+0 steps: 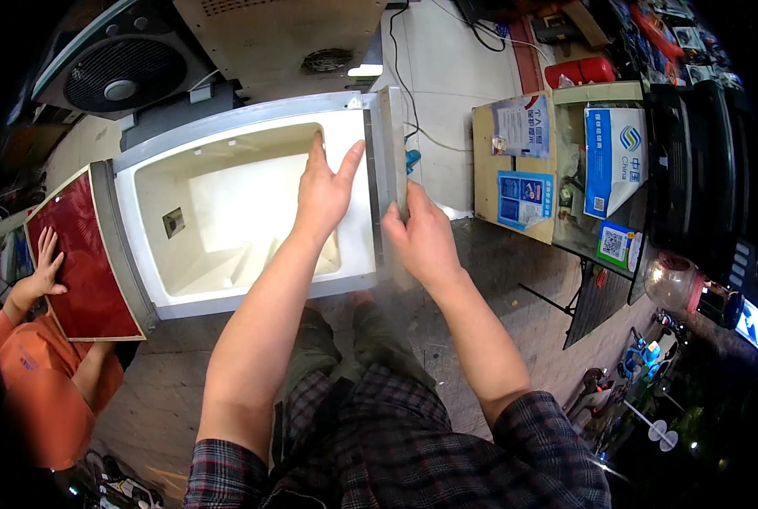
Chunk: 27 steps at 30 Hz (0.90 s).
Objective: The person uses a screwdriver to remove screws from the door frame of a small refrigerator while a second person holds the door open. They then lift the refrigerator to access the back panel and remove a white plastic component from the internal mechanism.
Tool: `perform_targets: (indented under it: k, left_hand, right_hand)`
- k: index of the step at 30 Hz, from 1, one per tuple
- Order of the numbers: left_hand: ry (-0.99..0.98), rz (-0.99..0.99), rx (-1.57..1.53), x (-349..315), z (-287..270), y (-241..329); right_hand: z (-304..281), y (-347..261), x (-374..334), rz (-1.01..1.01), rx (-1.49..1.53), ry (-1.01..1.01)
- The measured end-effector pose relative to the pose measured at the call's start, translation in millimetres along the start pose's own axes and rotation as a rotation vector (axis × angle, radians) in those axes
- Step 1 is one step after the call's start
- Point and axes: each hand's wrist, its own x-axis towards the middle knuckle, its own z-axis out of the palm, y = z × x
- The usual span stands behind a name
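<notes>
A small refrigerator cabinet (355, 127) lies in front of me, its hollow white inner liner (234, 191) facing up. My left hand (328, 191) rests at the liner's right edge, thumb on the white rim and a finger stretched toward the inside; the other fingers are partly hidden. A narrow grey door (389, 136), seen almost edge-on, stands along the cabinet's right end. My right hand (425, 237) is closed around the near part of this door's edge. At the left end a red door panel (95, 263) spreads outward, with another person's hand (44, 263) flat on it.
The other person, in an orange shirt (48, 399), is close on my left. A fan-like appliance (124, 76) and a metal panel (277, 42) stand behind the cabinet. To the right are a glass-topped counter (570, 178) with posters and a red cylinder (580, 72). A cable (396, 51) crosses the floor.
</notes>
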Motion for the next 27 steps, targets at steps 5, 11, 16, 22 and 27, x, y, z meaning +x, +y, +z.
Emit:
perform_targets:
  k: [5, 11, 16, 22, 27]
  left_hand:
    - [-0.041, -0.065, -0.038, -5, -3, 13]
    - [0.097, 0.198, 0.209, -29, 0, 9]
    - [-0.034, 0.144, 0.395, -38, -8, 46]
    - [-0.119, 0.070, 0.390, -29, -10, 52]
    - [-0.128, 0.026, 0.414, -30, -13, 59]
  right_hand:
    - [6, 1, 0, 0.012, -0.002, 0.053]
    - [5, 2, 1, -0.042, 0.022, 0.052]
    - [5, 11, 5, -0.073, 0.108, 0.055]
    - [4, 10, 6, -0.086, 0.163, 0.085]
    - [7, 15, 6, -0.038, 0.149, 0.114]
